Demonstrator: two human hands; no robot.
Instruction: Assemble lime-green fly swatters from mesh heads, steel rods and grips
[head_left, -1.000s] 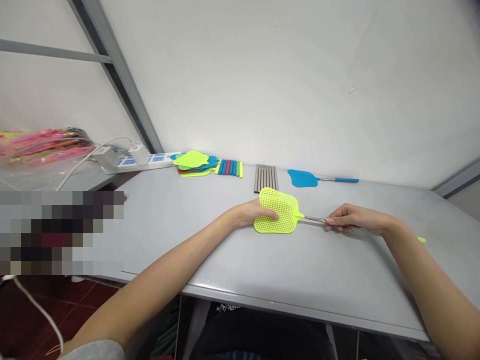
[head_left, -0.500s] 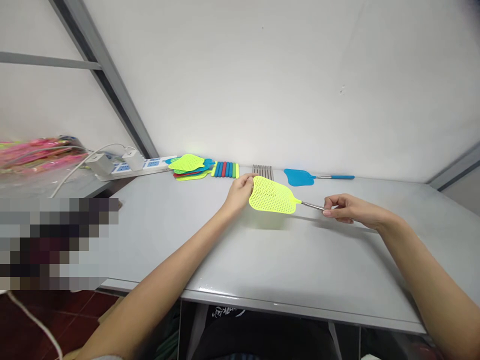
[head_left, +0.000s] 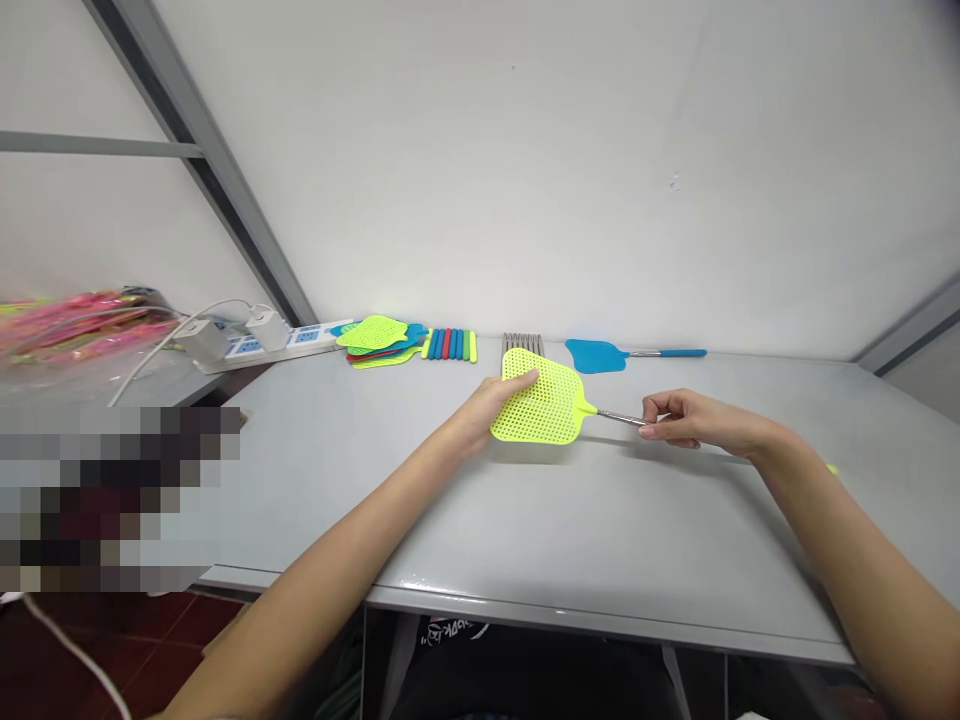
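A yellow-green fly swatter (head_left: 541, 410) with a perforated head is held just above the table. My left hand (head_left: 480, 410) grips its head at the left edge, thumb on top and the other fingers hidden beneath. My right hand (head_left: 686, 420) pinches the thin metal rod near the neck, between thumb and fingertips. Most of the rod beyond that hand is hidden by my wrist and forearm. A small yellow-green tip (head_left: 832, 468) shows past the right forearm.
Along the wall lie a stack of swatter heads (head_left: 375, 333), several coloured handles (head_left: 450, 345), several metal rods (head_left: 523, 344) and a blue fly swatter (head_left: 598, 355). A white power strip (head_left: 289, 345) with plugs and cables sits at the left, near a bag of pink items (head_left: 90, 325).
My left thumb has come over onto the swatter head, and the head has turned to face upward more. My right hand keeps its pinch on the rod.
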